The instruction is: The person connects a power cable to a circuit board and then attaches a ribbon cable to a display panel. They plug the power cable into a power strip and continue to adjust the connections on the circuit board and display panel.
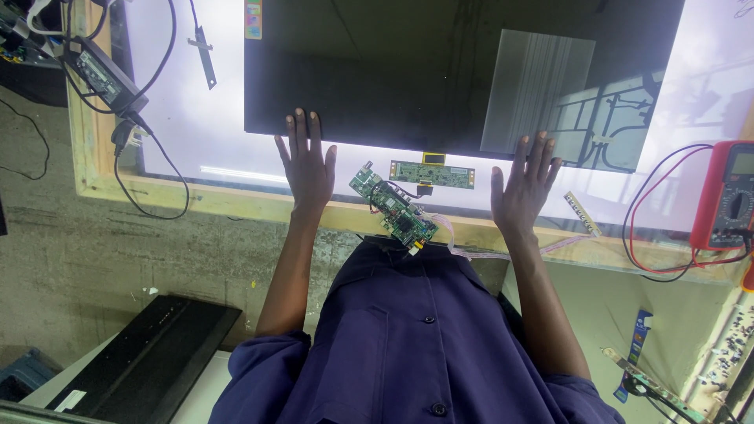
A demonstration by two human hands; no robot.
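Table: the lit white table [196, 149] with a wooden rim lies under both hands.
Panel: a large dark display panel [377, 71] rests flat, its near edge under the fingertips of both hands.
Left hand: the left hand [308, 166] is released, fingers spread flat.
Right hand: the right hand [525, 188] is released too, palm down.
Boards: a green circuit board [394, 207] sits between the hands; a narrow strip board [433, 173] lies just beyond it.
Meter: a red multimeter [726, 196] stands well right of the right hand.

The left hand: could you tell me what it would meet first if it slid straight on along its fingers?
The left hand already has its fingertips at the near edge of the dark screen panel.
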